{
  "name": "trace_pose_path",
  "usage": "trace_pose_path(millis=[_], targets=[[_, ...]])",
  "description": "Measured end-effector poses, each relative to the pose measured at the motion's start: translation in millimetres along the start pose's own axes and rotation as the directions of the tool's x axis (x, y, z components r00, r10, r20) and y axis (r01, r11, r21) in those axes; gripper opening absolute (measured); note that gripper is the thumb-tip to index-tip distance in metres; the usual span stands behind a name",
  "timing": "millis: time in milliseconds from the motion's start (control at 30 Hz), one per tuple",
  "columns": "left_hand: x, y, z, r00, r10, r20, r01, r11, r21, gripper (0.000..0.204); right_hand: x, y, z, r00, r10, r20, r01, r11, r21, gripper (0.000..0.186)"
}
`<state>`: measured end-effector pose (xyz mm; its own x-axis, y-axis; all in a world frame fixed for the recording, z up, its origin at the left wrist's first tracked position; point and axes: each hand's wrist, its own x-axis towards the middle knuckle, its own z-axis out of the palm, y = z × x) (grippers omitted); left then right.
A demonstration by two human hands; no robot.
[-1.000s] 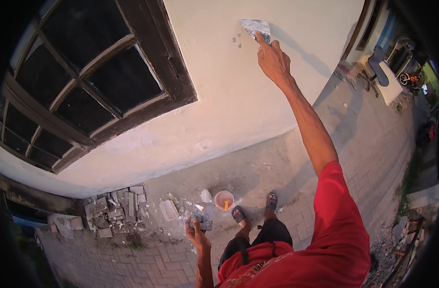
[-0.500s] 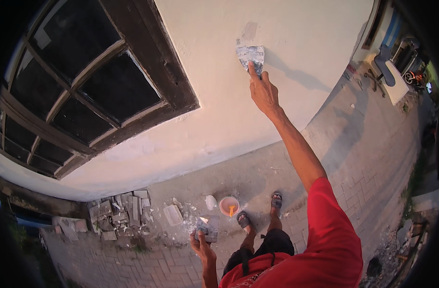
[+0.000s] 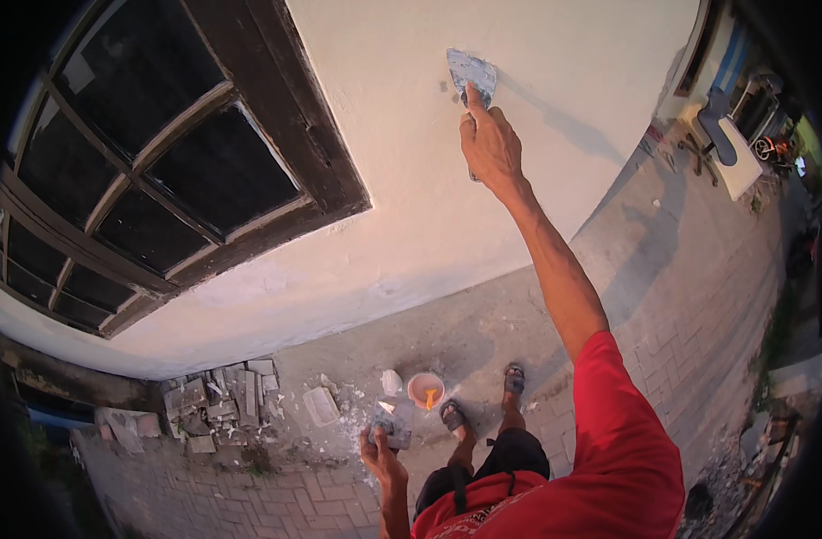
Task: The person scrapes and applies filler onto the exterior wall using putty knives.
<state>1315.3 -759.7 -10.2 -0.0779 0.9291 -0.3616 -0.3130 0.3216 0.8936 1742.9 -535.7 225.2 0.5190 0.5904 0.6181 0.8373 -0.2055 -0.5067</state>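
Note:
My right hand grips a putty knife by its handle, the index finger stretched along it. The wide blade, smeared with pale filler, lies at the cream wall, right of the window. Small grey marks show on the wall beside the blade. Low at my left side, my left hand holds a second flat scraper; a bit of white filler sits on its grey blade. The left hand's grip is partly hidden.
A dark wooden window frame fills the upper left. On the ground stand a round bucket with an orange tool inside, a white lump and a pale tray. Broken tiles are piled against the wall. An office chair stands far right.
My right hand has swept the putty knife up the wall and tilted its blade. The larger grey patch above it no longer shows as before. My left hand has barely moved.

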Motion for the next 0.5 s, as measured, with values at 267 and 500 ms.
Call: trace_pose_path(millis=[267,500], targets=[[5.4,-0.1,4.5,0.999,0.045,0.030,-0.045,0.999,0.011,0.037,-58.2,27.5,17.4,0.973,-0.060,0.223,0.092,0.987,-0.134,0.057],[6.6,-6.6,2.9,0.999,0.032,0.026,-0.033,0.999,0.035,0.038,-21.9,31.8,34.4,0.968,-0.248,-0.025,0.244,0.963,-0.117,0.067]])
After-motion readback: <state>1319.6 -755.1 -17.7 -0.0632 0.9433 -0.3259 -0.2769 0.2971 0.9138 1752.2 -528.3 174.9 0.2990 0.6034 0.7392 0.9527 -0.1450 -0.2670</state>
